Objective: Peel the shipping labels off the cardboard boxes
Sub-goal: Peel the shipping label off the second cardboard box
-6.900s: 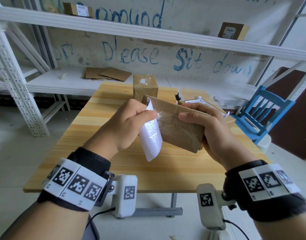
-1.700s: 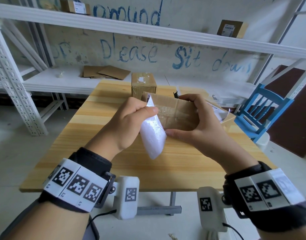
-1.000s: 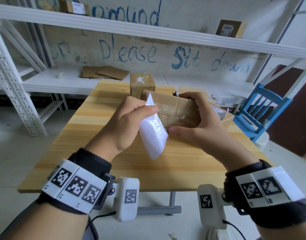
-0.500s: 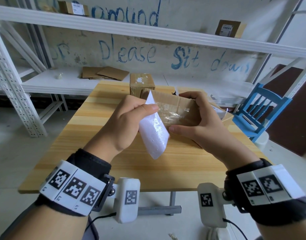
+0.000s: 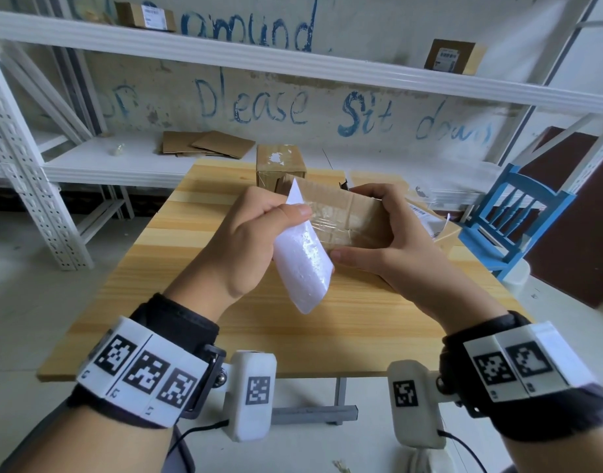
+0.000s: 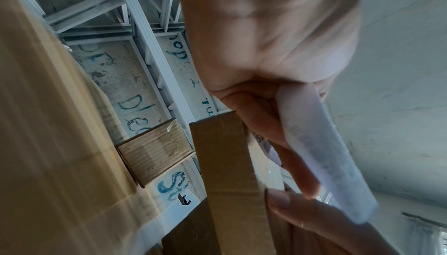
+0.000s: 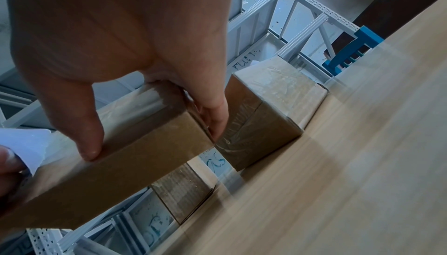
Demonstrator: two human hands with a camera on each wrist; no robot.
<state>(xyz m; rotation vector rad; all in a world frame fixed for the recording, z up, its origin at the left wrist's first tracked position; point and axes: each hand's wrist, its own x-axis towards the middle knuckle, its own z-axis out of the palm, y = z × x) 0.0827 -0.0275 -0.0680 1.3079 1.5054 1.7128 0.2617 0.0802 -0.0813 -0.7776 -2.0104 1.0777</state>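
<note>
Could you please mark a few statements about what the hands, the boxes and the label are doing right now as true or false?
1. The left hand pinches the white label. True.
2. The right hand rests flat on the table. False: it grips the cardboard box, held up above the table.
3. The label hangs partly peeled, its plain white back toward the head camera. True.
4. The table holds no other box. False: a taped box stands at the far edge, with white scraps on top.
5. A blue chair stands beside the table on the person's right. True.
6. The top shelf carries no boxes. False: a labelled box sits on it.
</note>
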